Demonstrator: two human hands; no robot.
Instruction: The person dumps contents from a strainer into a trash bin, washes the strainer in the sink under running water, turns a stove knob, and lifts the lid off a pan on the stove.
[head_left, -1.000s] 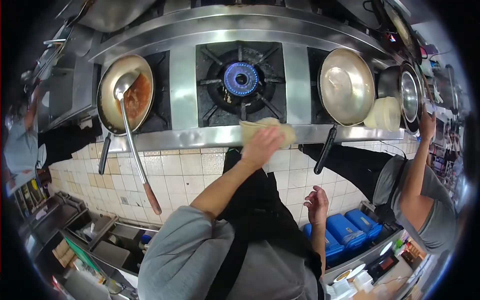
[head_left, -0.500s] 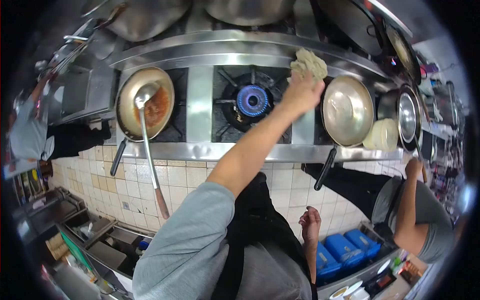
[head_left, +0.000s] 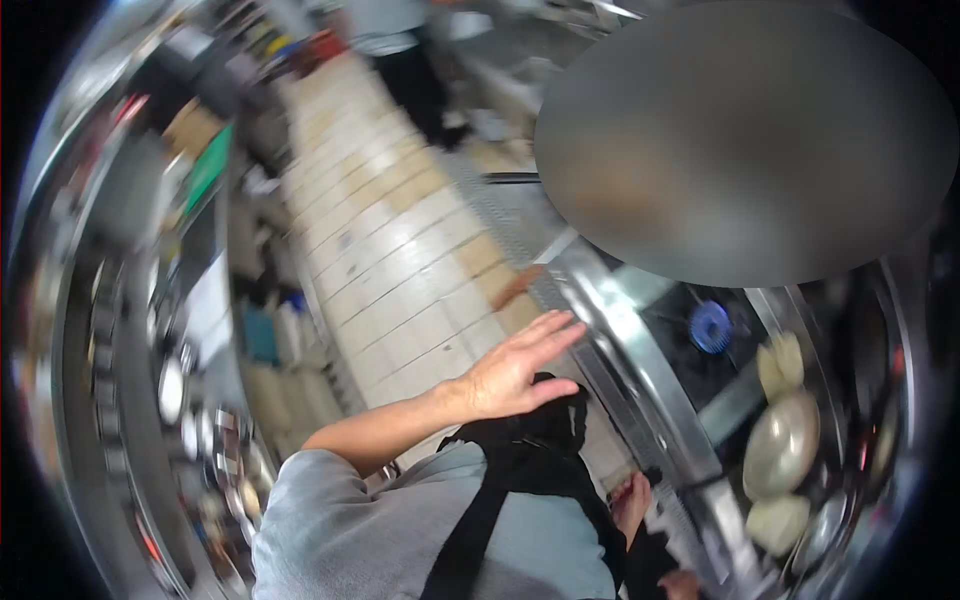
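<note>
My left hand (head_left: 520,368) is open and holds nothing. Its fingers spread toward the stove's front edge, close to the brown ladle handle (head_left: 517,287) that sticks out over the floor. A blurred grey oval hides the ladle's head and the pan under it. Low beside my body, my right hand (head_left: 631,503) appears loosely open, its fingers partly curled and blurred, near a dark handle end. A crumpled pale cloth (head_left: 780,366) lies on the stove behind the silvery frying pan (head_left: 781,445).
A blue flame burns on the bare burner (head_left: 710,327). A pale container (head_left: 778,525) stands beside the frying pan. Another person (head_left: 410,80) stands up the tiled aisle (head_left: 390,270). Counters with a green board (head_left: 208,168) line the left side.
My left hand has let go of the cloth and drawn back from the stove toward the ladle handle. The view has swung left along the aisle.
</note>
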